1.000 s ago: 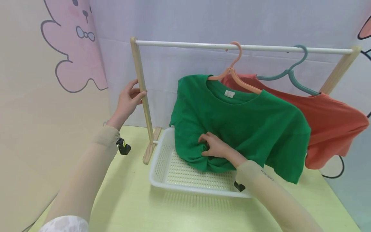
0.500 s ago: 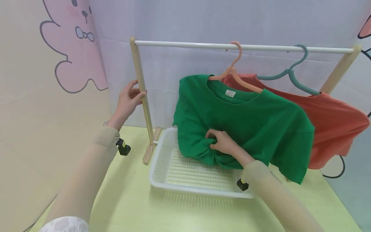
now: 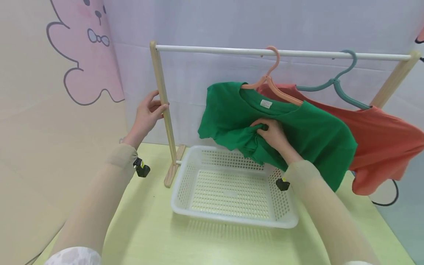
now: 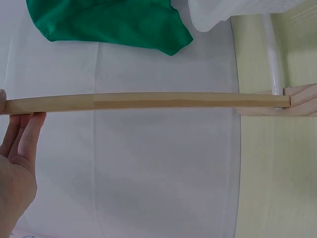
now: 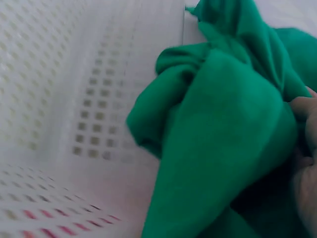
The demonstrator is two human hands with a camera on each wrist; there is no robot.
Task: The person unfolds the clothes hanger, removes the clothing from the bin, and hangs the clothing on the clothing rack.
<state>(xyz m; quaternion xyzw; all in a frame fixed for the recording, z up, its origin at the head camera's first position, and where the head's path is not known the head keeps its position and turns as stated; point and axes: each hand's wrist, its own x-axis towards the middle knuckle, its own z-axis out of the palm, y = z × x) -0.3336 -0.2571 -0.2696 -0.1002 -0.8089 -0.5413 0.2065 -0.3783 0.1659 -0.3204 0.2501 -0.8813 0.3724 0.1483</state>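
Note:
A green T-shirt [image 3: 228, 106] hangs on a peach hanger [image 3: 281, 95] hooked over the white rod [image 3: 212, 50] of a clothes rack. My right hand [image 3: 273, 134] pinches the front of the shirt below the collar, its cloth bunched and lifted; the right wrist view shows the gathered green folds [image 5: 223, 119] beside the fingers. On the left, my left hand [image 3: 149, 109] grips the rack's wooden upright [image 3: 161, 81], thumb on one side and fingers on the other. In the left wrist view the upright [image 4: 163, 100] runs down to its wooden foot.
A white perforated basket [image 3: 232, 219] stands on the pale yellow table [image 3: 142, 228] under the shirt. To the right, an orange-red T-shirt [image 3: 381, 136] hangs on a teal hanger [image 3: 351, 97]. A pale curtain [image 3: 198, 22] backs the rack, and a dark cable [image 3: 387, 203] lies at right.
My right hand has risen with the pinched cloth, bringing the shirt's lower part up out of the basket, whose inside now shows. My left hand stays on the upright.

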